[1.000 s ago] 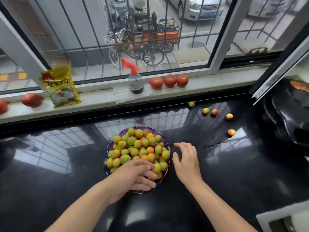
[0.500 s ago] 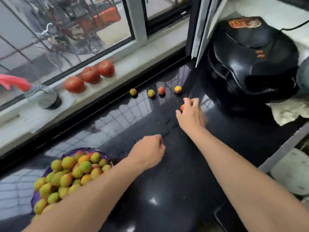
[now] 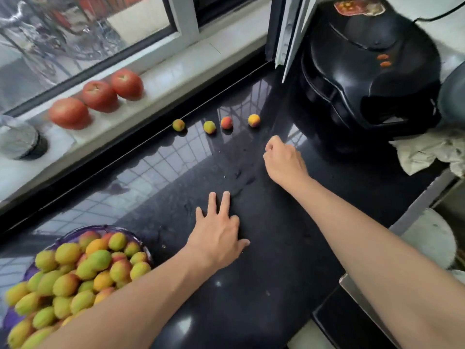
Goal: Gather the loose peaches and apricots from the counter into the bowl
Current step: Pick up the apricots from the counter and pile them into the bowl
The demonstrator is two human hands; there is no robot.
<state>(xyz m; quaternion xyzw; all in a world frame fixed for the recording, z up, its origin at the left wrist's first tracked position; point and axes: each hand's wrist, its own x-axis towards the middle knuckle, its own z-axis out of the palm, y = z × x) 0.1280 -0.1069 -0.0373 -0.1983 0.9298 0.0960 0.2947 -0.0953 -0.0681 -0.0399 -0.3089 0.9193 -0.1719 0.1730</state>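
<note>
1. Head view: black glossy counter [image 3: 251, 285] runs along a white window sill [image 3: 161, 79].
2. Left hand [image 3: 219, 233] lies flat on the counter, fingers straight and spread, holding nothing.
3. Right hand [image 3: 284, 162] is further out over the counter, knuckles up, fingers curled under. Whether a fruit sits inside the curl cannot be told; nothing of one shows.
4. Hands are apart, right ahead of left.
5. Four loose fruits lie in a rough row near the counter's back edge: a green-red one [image 3: 178, 125], a yellow-green one [image 3: 209, 127], a red-orange one [image 3: 226, 122] and a yellow-orange one [image 3: 254, 120]. The last is nearest the right hand, not touching it.
6. Purple bowl [image 3: 75, 233] sits at the lower left, heaped with yellow, green and orange fruit [image 3: 75, 273]; the left forearm passes just beside it.
7. Three tomatoes [image 3: 100, 95] rest side by side on the sill.
8. Black round appliance [image 3: 372, 69] stands at the counter's right end, a crumpled cloth [image 3: 427, 152] next to it.
9. Base of a bottle [image 3: 21, 142] shows at the left edge on the sill.
</note>
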